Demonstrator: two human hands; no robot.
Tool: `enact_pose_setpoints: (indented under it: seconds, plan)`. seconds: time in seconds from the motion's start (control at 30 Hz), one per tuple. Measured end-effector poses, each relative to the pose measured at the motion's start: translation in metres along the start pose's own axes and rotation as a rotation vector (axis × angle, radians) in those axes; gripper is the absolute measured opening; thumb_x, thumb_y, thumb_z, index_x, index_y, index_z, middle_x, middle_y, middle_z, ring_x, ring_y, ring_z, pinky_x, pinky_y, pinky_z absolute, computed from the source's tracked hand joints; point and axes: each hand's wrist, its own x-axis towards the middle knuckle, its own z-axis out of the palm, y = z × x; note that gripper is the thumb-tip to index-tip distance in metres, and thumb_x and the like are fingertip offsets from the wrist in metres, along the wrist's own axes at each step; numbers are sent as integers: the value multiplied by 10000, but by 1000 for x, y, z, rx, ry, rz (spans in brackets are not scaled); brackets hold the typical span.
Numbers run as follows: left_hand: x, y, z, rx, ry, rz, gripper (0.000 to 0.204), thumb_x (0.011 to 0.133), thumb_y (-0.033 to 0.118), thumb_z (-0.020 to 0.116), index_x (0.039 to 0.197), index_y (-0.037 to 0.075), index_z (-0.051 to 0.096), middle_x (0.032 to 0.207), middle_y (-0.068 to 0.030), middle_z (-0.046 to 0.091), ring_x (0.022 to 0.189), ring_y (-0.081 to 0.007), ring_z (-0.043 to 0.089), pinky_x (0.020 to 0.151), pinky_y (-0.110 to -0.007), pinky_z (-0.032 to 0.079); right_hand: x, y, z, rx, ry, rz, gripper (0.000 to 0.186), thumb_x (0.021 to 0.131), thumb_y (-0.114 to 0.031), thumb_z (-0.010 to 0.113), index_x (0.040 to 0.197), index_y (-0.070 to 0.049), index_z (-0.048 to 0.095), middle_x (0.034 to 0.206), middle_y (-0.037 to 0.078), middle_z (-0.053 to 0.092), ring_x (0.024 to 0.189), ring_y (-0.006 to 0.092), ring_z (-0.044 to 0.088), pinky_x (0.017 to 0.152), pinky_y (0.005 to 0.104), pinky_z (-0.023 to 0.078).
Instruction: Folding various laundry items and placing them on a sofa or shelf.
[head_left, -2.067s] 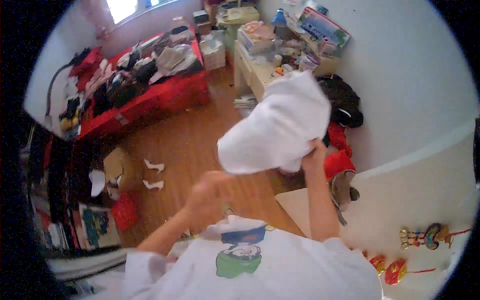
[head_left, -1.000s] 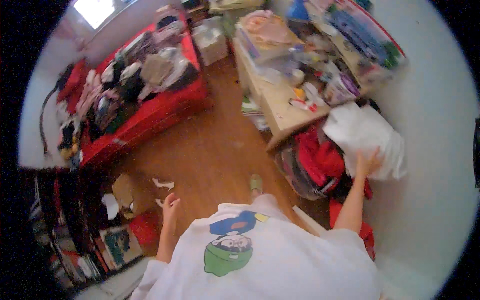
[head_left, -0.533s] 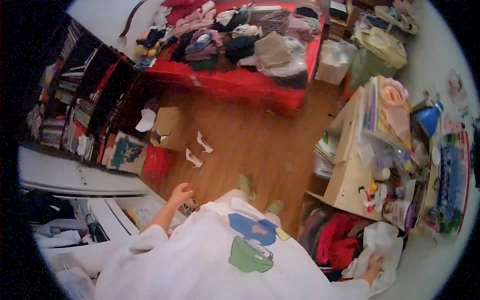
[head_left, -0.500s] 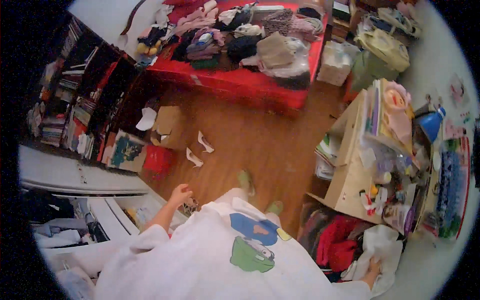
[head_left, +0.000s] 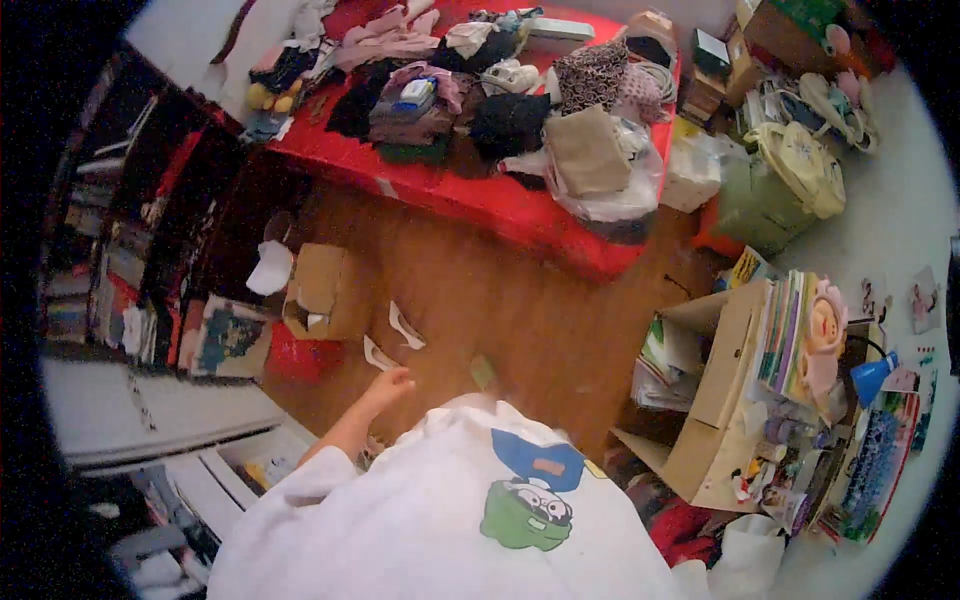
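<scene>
My left hand is held out over the wooden floor, its fingers loosely bent with nothing visible in them. Just beyond the fingertips in the picture lies one white high-heeled shoe; its mate is a little farther off. My right hand is out of sight. A white cloth or bag lies at the lower right beside red clothing. My white shirt with a cartoon print fills the lower middle, and one green slipper shows past its hem.
Ahead stands a red-covered bed piled with clothes and bags. An open cardboard box sits by the dark bookshelf on the left. Near left is an open drawer. A cluttered wooden desk stands right.
My view has turned and moved forward, bringing the bed and desk into different positions. My left hand now appears close to the shoes. My right hand, earlier on the white cloth, has left view.
</scene>
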Motion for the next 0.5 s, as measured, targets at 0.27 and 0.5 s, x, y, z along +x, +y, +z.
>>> enact_pose_setpoints:
  seconds: [0.27,0.5]
  plan:
    - [85,54,-110,-250,210,-139,375,755,115,573,1088,-29,477,887,-75,560,783,-138,527,683,-247,432,-200,-328,95,-58,-172,-729,262,758,-220,544,869,18,535,788,65,567,764,203,533,668,307,435]
    - [111,-12,-117,-520,170,-205,271,711,144,555,954,26,568,822,-25,555,709,-116,508,611,-248,418,-244,-548,137,-172,-125,-1188,423,751,-265,574,1095,-33,496,928,109,582,865,210,539,768,297,420]
